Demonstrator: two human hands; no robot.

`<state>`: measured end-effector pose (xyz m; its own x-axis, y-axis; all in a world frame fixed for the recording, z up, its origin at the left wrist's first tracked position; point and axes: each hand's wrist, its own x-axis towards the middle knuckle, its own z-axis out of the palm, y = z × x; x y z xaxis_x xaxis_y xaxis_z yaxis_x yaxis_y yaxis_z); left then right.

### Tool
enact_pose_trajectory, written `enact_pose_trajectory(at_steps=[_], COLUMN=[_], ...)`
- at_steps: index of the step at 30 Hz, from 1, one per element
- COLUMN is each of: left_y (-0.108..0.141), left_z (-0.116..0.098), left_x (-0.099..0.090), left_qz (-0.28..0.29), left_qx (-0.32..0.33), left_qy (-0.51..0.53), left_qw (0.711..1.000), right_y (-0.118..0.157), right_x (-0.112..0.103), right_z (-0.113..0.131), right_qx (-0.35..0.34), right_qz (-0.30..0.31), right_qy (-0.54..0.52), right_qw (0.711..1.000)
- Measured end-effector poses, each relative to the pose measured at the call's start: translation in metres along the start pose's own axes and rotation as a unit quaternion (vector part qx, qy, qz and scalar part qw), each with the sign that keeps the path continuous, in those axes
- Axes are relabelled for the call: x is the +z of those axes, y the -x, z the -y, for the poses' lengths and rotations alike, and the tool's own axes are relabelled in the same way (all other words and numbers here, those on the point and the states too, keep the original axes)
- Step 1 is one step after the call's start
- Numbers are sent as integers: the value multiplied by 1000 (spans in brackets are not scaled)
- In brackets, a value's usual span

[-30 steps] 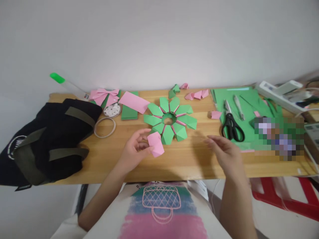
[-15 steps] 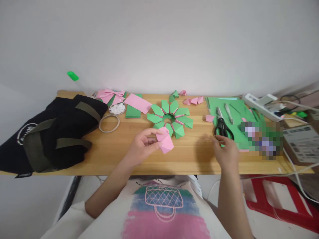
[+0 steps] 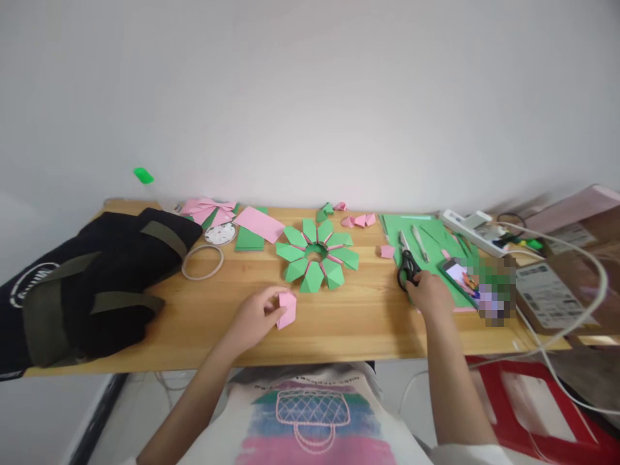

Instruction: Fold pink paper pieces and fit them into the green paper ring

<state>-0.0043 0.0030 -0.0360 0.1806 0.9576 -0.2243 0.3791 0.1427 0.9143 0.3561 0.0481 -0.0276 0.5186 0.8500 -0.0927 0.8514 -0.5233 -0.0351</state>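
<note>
My left hand [image 3: 255, 318] pinches a folded piece of pink paper [image 3: 287, 310] between thumb and fingers, just above the wooden table. Over at the right, my right hand [image 3: 431, 294] has its fingers closed on the handles of the black scissors [image 3: 408, 263], which lie on green paper with their blades pointing away from me. A ring of folded green paper petals [image 3: 310, 276] with pink edges lies between my hands, touched by neither. A small folded pink piece [image 3: 387, 251] rests left of the scissors.
A black bag [image 3: 111, 284] covers the table's left end, beside a beige ring [image 3: 203, 262]. Pink sheets [image 3: 259, 224] and folded pieces line the back. Right of the scissors are a craft knife [image 3: 420, 243], a phone [image 3: 465, 281], a power strip [image 3: 472, 232] and loose white cables.
My right hand has come down onto the scissors' handles. My left hand has moved left and lower with the pink paper, which has turned. The camera view has shifted.
</note>
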Motion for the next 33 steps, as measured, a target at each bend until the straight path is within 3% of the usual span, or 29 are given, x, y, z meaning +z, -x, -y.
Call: enact_pose_trajectory(at_steps=[5,11,21,23,28,33], left_y=[-4,-8,-14,-16,-23,-24], left_z=[14,2,-6,-3,4,7], left_x=[-6,-14,-17,-24,-60,-87], left_qz=[-7,-10,17,-14,-190,-249], left_qx=[-38,1,37,37,2,-88], left_qy=[-46,-167,-247,-267,-353,-434], left_qw=[998,986,968,963,916,861], right_y=[2,4,14,16,17,17], right_x=[-5,-6,-4,-1,7,7], right_z=[7,6,11,10,5,6], right_qx=[22,32,68,68,74,90], right_qz=[26,25,-8,-20,-46,-44], right_qy=[26,42,14,7,-30,-44], right_qw=[999,998,998,997,996,994])
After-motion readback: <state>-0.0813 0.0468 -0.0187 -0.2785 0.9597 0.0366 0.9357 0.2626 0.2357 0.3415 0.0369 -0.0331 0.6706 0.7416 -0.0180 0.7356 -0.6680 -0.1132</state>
